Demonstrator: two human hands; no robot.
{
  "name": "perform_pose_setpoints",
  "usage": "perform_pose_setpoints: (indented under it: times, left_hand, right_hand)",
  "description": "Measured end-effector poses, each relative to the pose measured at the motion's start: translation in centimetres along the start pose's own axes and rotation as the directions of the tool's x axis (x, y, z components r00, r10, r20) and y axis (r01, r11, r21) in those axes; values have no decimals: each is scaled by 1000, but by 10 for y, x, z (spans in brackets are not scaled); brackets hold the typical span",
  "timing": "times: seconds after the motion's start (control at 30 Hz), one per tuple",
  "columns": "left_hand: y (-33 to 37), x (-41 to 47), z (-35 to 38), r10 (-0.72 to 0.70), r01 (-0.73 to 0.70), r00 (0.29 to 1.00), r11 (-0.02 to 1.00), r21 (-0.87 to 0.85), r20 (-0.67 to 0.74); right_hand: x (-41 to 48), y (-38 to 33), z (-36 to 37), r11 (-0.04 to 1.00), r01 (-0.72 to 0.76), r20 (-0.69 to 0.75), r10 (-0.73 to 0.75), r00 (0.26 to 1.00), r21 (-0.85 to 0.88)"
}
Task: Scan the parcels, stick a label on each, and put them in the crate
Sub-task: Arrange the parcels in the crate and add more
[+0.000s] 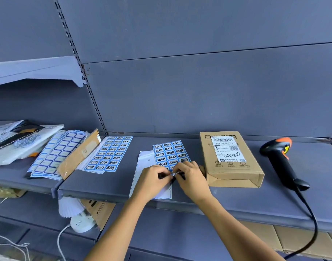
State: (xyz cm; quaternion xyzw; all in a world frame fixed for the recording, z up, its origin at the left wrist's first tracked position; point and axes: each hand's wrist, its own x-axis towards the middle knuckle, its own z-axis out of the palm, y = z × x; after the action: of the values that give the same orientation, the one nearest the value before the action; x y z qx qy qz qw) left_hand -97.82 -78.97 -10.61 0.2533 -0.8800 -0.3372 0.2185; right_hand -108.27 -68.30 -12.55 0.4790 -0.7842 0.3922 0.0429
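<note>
We pinch a label (175, 173) w/ both hands, left (152, 177) & right (191, 177), grip tight, at sticker sheet (170, 152) beside parcel (231, 159)

Pretty even, soft daylight-ish lighting with no harsh glare, just faint shadows under the hands and the parcel (231, 157), focus is decent in the middle, and the wide lens bends the shelf (236, 200) and uprights toward the edges.
</note>
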Motion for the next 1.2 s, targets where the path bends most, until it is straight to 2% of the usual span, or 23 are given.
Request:
perform_pose_setpoints:
  times: [0.13,0.23,0.47,0.63,0.7,0.8,0.83,0.9,0.97,1.03,1.1,1.13,1.2]
  left_hand:
    - [2,-1,-3,65,-67,998,988,137,21]
    - [1,-2,-4,61,-64,998,985,158,22]
    - [6,-3,-6,-49,51,998,998,-32,50]
    - [10,-2,-12,-51,60,994,994,-91,95]
    - [11,-2,-11,-17,21,997,999,-48,79]
    - [11,-1,-4,52,-50,998,994,96,-23]
    - [10,-1,-1,78,-69,995,988,141,-60]
    - [7,-2,3,132,-106,983,975,193,-128]
    - [3,-1,6,193,-146,958,965,218,-213]
    - [1,0,9,261,-193,924,949,251,-278]
    - [4,1,12,336,-252,892,925,285,-302]
    - [6,1,13,375,-287,875,912,294,-308]
    - [9,1,16,428,-337,842,892,301,-329]
  right_hand:
    - [1,2,1,1000,24,3,-24,1000,13]
    - [1,2,2,997,75,21,-74,997,-5]
    - [1,3,5,992,101,-146,-111,983,-71]
    - [0,3,5,983,126,-246,-155,957,-131]
    - [-1,0,5,985,82,-289,-124,949,-151]
    - [-2,-3,1,982,73,-335,-129,933,-174]
    - [-3,-5,0,987,92,-335,-131,933,-131]
    - [-10,-10,-6,991,45,-283,-7,959,129]
    - [-12,-15,-12,921,-185,-105,233,967,343]
    - [-6,-16,-19,768,-429,99,438,894,475]
    - [3,-14,-28,537,-554,286,503,816,636]
    - [7,-12,-32,454,-577,340,503,795,678]
    - [9,-8,-36,378,-600,402,484,777,705]
